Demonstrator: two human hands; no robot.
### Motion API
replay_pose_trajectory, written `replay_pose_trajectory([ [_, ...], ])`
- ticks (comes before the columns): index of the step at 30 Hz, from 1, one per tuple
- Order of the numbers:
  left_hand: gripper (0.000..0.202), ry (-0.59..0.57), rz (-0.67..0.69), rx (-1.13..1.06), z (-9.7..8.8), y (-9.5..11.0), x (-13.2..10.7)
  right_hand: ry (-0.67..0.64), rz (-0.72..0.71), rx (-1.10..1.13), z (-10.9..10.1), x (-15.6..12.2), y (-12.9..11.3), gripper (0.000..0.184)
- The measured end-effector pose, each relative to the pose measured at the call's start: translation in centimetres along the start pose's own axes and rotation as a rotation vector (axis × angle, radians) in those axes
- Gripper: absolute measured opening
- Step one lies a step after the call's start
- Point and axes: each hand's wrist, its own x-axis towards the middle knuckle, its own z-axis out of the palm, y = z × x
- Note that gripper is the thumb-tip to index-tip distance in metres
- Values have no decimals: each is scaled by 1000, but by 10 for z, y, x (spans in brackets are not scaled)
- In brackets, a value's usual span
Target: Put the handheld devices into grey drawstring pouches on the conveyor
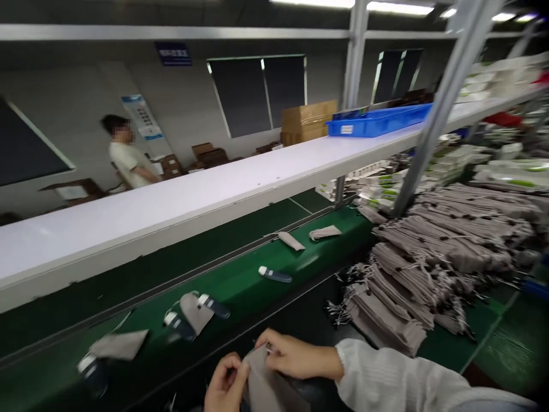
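The left hand (227, 383) had thumb and fingers pinched on one edge of a grey pouch (272, 386), while the right hand (295, 355) gripped it near the top. The cloth looked plain and creased, held low over a dark worktop (304, 315). Past that lay a green belt (337, 252), dotted with loose pouches (124, 345) and dark blue gadgets (278, 277) with white ends. Above ran a white shelf (214, 194) bearing a blue tray (369, 127); beyond it I saw a person (132, 160) near the wall (189, 109). A big heap of pouches (433, 257) hemmed in the right side, with a dark strip between heap and hands.
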Motion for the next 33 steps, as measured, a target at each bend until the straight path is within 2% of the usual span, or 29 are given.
replay_pose_trajectory([
  [2,66,87,-136,-162,-16,-1,4,-25,82,293,-10,-12,-1,20],
  [3,67,136,-128,-191,-22,-3,5,-27,74,392,-19,-15,-4,20],
  [5,63,132,6,-82,-26,-13,6,27,10,481,-43,-14,-12,24],
  [7,54,29,171,225,-23,-30,7,216,-112,478,-71,-2,-24,26],
  [9,43,-37,255,486,-18,-52,8,484,-279,380,-101,21,-33,22],
  [11,33,-38,250,611,-14,-73,9,679,-411,160,-125,52,-32,21],
  [12,28,-28,235,640,-14,-82,9,722,-430,20,-135,69,-27,23],
  [14,23,-10,218,712,-16,-98,8,695,-331,-311,-146,104,-6,36],
  [16,24,4,214,771,-21,-107,7,586,-126,-609,-150,136,26,54],
  [18,25,8,225,818,-25,-113,6,516,36,-748,-147,158,61,62],
  [21,24,2,259,886,-29,-118,3,517,162,-819,-142,168,106,54],
  [23,26,2,278,935,-30,-120,1,531,182,-857,-140,164,124,51],
  [26,27,10,285,1000,-30,-124,-3,533,139,-859,-139,153,134,56],
  [29,25,26,276,1043,-29,-126,-6,531,83,-779,-129,149,127,64],
  [31,25,41,277,1058,-28,-124,-7,537,50,-683,-114,147,116,62],
  [33,25,55,291,1064,-27,-117,-9,525,16,-568,-90,141,103,50],
])
